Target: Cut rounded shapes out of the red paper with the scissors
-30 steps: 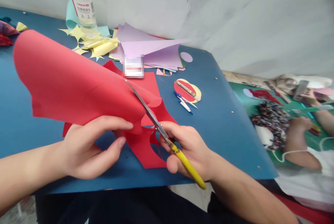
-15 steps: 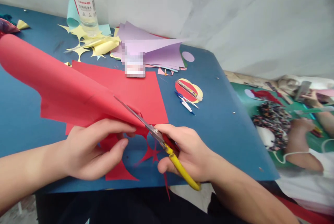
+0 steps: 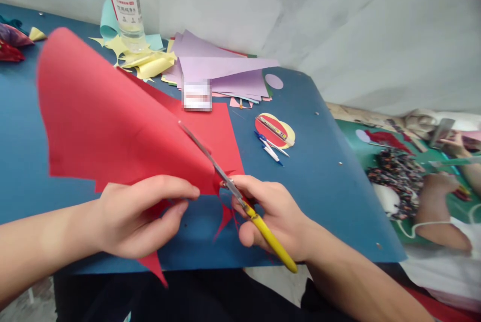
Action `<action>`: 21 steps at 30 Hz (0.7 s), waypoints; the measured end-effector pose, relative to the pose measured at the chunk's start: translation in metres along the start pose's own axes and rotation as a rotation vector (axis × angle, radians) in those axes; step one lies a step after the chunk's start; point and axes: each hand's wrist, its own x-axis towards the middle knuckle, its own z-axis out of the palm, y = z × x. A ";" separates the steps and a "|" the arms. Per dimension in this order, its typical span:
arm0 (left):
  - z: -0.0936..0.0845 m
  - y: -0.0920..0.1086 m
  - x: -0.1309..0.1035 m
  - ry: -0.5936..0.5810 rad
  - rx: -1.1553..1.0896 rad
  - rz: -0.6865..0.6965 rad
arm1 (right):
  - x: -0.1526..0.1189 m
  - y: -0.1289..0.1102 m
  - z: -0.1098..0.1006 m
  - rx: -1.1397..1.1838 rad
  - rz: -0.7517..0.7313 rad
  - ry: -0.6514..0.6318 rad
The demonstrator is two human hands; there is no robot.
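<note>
My left hand (image 3: pixel 146 217) pinches the lower edge of a large curled sheet of red paper (image 3: pixel 112 126). In my right hand (image 3: pixel 272 212) are yellow-handled scissors (image 3: pixel 268 234), their blades lying across the right end of the red sheet and pointing up and left. Narrow red scraps (image 3: pixel 224 219) hang below the blades, and a pointed red piece (image 3: pixel 154 264) hangs under my left hand. Another red sheet (image 3: pixel 225 136) lies flat on the table behind the held one.
On the blue table (image 3: pixel 311 187) are a bottle (image 3: pixel 130 16), yellow scraps (image 3: pixel 154 64), purple sheets (image 3: pixel 225 69), red and yellow discs (image 3: pixel 291 134) and a compass (image 3: pixel 268 149). At right, a person's arm (image 3: pixel 436 207) rests on a green table (image 3: pixel 345 129).
The held red sheet has swung and spread, its upper left end shifting right. My right hand and the scissors have moved slightly right, and the scraps below hang differently.
</note>
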 end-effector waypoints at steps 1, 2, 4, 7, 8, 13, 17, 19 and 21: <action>0.001 0.000 -0.001 0.005 -0.002 -0.004 | -0.001 0.001 0.000 0.016 0.008 0.016; 0.001 0.000 -0.003 0.012 0.000 -0.018 | -0.001 0.002 0.000 0.031 0.016 0.027; 0.003 0.000 -0.004 0.038 0.005 -0.051 | -0.002 0.002 0.001 0.054 0.023 0.019; 0.003 0.000 -0.003 0.057 0.015 -0.029 | -0.002 0.000 0.000 0.071 0.013 0.003; 0.003 0.000 -0.002 0.050 0.016 -0.007 | -0.002 -0.001 -0.001 0.071 0.013 0.001; 0.002 -0.002 0.000 0.049 0.060 -0.030 | -0.003 -0.002 -0.001 0.070 0.036 -0.007; 0.002 -0.003 -0.003 0.079 0.087 -0.067 | -0.003 -0.001 0.000 0.088 0.019 0.003; 0.002 -0.002 -0.003 0.081 0.097 -0.088 | -0.003 -0.001 0.001 0.091 0.006 0.000; 0.002 -0.001 -0.002 0.090 0.106 -0.095 | -0.002 0.000 0.001 0.103 0.003 -0.001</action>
